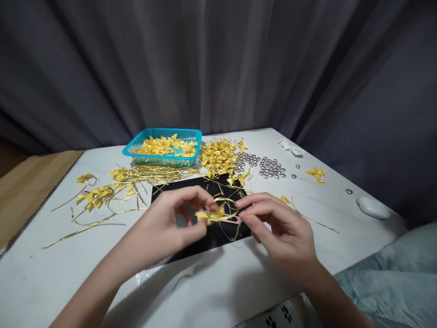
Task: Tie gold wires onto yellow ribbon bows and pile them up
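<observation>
My left hand (180,214) pinches a yellow ribbon bow (213,214) between thumb and fingers. A loop of gold cord (223,199) runs from the bow across to my right hand (282,223), whose fingertips are pressed together on the cord. Both hands are held above a black mat (208,248). Behind the cord, a pink object (232,219) shows only in part, and I cannot tell what it is. Loose gold cord pieces also lie on the mat.
A blue basket (160,159) of yellow bows stands at the back, with gold cords (157,172) before it. Right of it are a bow pile (218,157) and silver beads (272,167). A white mouse-shaped object (373,207) sits near the right edge. A grey curtain (218,68) hangs behind.
</observation>
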A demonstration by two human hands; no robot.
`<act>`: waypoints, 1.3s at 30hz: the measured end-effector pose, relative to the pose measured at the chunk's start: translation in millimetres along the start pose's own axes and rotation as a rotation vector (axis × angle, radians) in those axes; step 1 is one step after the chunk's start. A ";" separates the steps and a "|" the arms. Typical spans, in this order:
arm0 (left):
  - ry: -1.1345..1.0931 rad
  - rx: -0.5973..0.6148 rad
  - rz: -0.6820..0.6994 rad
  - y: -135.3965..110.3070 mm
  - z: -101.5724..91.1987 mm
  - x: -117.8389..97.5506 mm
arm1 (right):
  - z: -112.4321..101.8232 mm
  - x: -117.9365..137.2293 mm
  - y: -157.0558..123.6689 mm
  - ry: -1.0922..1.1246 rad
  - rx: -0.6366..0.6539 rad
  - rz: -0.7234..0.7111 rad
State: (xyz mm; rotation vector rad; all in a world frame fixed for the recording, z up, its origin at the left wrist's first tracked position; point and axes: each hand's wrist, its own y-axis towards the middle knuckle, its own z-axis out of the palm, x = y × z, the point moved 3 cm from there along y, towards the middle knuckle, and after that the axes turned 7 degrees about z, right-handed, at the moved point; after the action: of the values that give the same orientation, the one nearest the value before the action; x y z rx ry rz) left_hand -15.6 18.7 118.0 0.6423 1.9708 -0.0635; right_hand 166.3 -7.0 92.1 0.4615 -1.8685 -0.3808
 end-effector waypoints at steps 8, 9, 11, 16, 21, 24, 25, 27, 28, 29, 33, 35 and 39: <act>0.512 -0.102 -0.197 -22.5 -45.8 102.4 | -11.2 -7.9 -3.7 -0.221 -0.009 -0.116; 0.559 -0.129 -0.194 -28.5 -48.5 113.1 | -12.1 -9.8 -4.1 -0.227 -0.012 -0.111; 0.605 -0.156 -0.206 -39.4 -51.7 128.0 | -12.8 -13.5 -4.7 -0.230 -0.015 -0.099; 0.732 -0.113 -0.182 -50.0 -61.9 128.6 | -7.0 -15.6 -3.9 -0.229 0.031 -0.111; 0.627 -0.309 -0.058 -47.8 -54.8 103.4 | 6.2 -10.8 -0.4 -0.203 0.089 -0.100; -0.037 -0.383 -0.078 -45.9 -13.9 86.5 | 19.1 -10.8 -0.4 -0.168 0.159 -0.055; -0.349 -0.296 -0.065 -44.7 6.6 80.1 | 23.5 -10.9 -1.2 -0.155 0.186 -0.053; -0.833 -0.125 -0.080 -45.0 44.1 67.7 | 30.6 -11.0 -3.1 -0.130 0.232 -0.066; -0.949 -0.044 -0.121 -46.3 58.7 63.7 | 32.3 -11.3 -3.9 -0.120 0.244 -0.072; -1.006 -0.007 -0.166 -47.8 68.8 61.6 | 32.5 -11.9 -4.3 -0.114 0.246 -0.071; -0.863 -0.028 -0.318 -50.0 71.5 63.8 | 21.0 -17.0 -1.7 -0.172 0.222 -0.024; -0.697 -0.049 -0.372 -48.6 60.1 65.1 | 13.8 -19.7 0.6 -0.218 0.272 -0.021; -0.507 -0.066 -0.343 -44.8 38.3 61.1 | 4.6 -24.8 2.1 -0.284 0.350 -0.044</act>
State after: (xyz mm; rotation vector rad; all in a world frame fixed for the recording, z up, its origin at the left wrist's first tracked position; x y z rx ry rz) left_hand -25.8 -6.8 37.6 0.2073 1.5602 -0.3378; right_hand 169.2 7.2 71.3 0.7148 -2.2165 -0.1509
